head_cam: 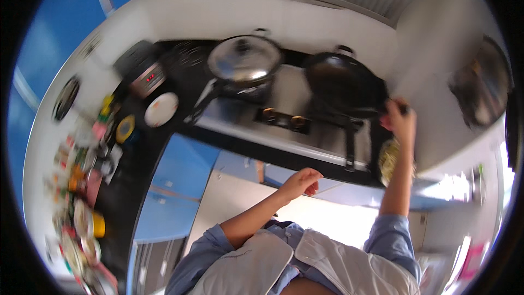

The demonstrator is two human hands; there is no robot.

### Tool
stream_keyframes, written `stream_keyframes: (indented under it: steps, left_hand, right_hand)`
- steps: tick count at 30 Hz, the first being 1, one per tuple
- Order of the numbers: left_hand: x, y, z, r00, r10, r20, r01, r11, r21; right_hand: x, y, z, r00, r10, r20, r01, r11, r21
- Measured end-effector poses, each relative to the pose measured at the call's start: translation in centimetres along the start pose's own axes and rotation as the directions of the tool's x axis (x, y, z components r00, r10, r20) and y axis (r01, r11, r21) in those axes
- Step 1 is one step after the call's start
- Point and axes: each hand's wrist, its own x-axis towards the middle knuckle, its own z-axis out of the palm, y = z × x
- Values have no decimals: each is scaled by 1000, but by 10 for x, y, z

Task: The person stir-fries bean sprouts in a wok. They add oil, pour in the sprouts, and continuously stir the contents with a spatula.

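Observation:
My right hand (401,121) is curled at the right rim of a black wok (344,82). It grips a small dark-ended object (404,109), too blurred to name. The wok sits on the right burner of a steel gas hob (292,90), its dark interior blurred. Below that hand, partly hidden by my forearm, is a dish of pale yellow shredded food (389,159). My left hand (302,181) hangs in front of the counter edge, loosely bent and holding nothing. On the left burner stands a pan with a shiny domed lid (245,58).
A rice cooker (141,69) with a lit display stands at the back left, a white plate (161,109) before it. Jars, bottles and packets (82,172) crowd the left counter. Blue cabinets (180,168) lie below. Another pan-like vessel (483,82) hangs at the right wall.

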Motion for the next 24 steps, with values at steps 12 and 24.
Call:
stream_keyframes:
  steps: [12, 24]
  left_hand:
    - [-301, -103, -73, 684, -60, -727, -189, 948, -256]
    - [-678, -183, -28, -209, -60, -976, -551, 832, 67]
  right_hand:
    - [-163, -62, 58, 752, -649, 113, 35, 211, 977]
    - [-459, -188, 306, 597, -552, 582, -265, 549, 793]
